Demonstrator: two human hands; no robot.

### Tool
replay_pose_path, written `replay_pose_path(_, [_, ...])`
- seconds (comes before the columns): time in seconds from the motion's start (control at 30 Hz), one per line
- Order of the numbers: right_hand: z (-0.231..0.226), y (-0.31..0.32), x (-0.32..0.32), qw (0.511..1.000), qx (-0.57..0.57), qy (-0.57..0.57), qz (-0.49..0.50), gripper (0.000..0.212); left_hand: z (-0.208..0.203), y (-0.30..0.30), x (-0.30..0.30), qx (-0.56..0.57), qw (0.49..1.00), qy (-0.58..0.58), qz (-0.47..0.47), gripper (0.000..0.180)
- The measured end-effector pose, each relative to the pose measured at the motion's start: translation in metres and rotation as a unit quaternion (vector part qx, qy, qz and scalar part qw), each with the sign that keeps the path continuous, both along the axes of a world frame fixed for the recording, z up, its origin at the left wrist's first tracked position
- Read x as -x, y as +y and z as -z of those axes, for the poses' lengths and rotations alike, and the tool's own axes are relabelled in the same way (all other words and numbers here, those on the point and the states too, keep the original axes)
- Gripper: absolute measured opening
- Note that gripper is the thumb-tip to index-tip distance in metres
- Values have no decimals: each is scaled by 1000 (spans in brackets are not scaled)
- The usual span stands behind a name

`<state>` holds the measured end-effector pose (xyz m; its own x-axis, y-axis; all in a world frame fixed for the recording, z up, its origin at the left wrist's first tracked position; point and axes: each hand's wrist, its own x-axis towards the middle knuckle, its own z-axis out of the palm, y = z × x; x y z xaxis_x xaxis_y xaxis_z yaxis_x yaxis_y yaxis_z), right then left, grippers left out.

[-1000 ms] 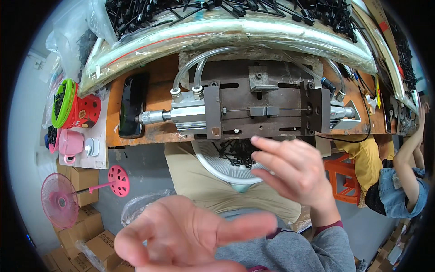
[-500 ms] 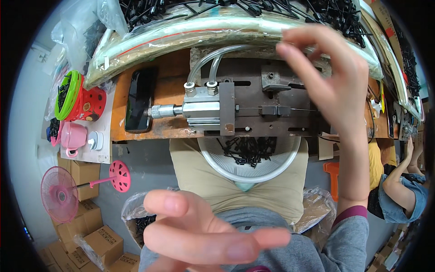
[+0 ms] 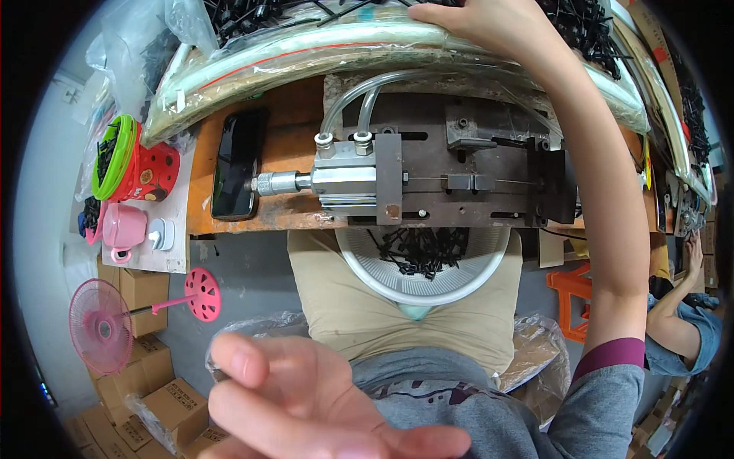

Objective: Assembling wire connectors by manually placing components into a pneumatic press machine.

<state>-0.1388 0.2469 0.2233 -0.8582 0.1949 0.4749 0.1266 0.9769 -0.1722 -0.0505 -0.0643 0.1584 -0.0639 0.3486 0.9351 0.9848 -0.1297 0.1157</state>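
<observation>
My right hand (image 3: 485, 23) reaches over the far padded rim to a heap of thin black plastic parts (image 3: 569, 23). Its thumb shows at the pile, while the other fingers are mostly cut off by the upper edge, so its grip is hidden. Palm up and close to the camera, my left hand (image 3: 306, 398) has its fingers apart and holds nothing. Between the hands, a pneumatic cylinder fixture (image 3: 348, 180) with two clear hoses is mounted on a dark metal plate (image 3: 436, 206). A thin rod runs from it through a small split block (image 3: 468, 182).
A white basket (image 3: 424, 291) with black parts sits on my lap under the bench edge. A phone (image 3: 237, 164) lies left of the cylinder. Farther left are a red bucket (image 3: 157, 172), a pink cup (image 3: 125, 226) and a pink fan (image 3: 101, 327). Another person's arm (image 3: 677, 314) shows at right.
My right hand has moved from above the fixture's right side up to the far heap of black parts. My left hand has shifted slightly left and down, still spread.
</observation>
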Motion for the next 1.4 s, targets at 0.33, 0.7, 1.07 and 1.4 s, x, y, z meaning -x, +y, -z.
replay_pose_path(0.33, [-32, 21, -4, 990, 22, -134, -25, 20, -4, 41, -4, 138, 945, -295, 39, 38])
replay_pose_path(0.7, [-41, 37, -7, 982, 25, -167, -80, 22, 11, 52, -1, 134, 937, -314, 70, 21])
replay_pose_path(1.07, [-56, 29, -13, 974, -60, -217, -17, 22, 20, 42, -2, 80, 945, -317, 27, 47])
replay_pose_path(1.4, [-44, 43, -49, 942, 322, 55, -73, 11, 10, 59, 6, 120, 945, -303, 15, 39])
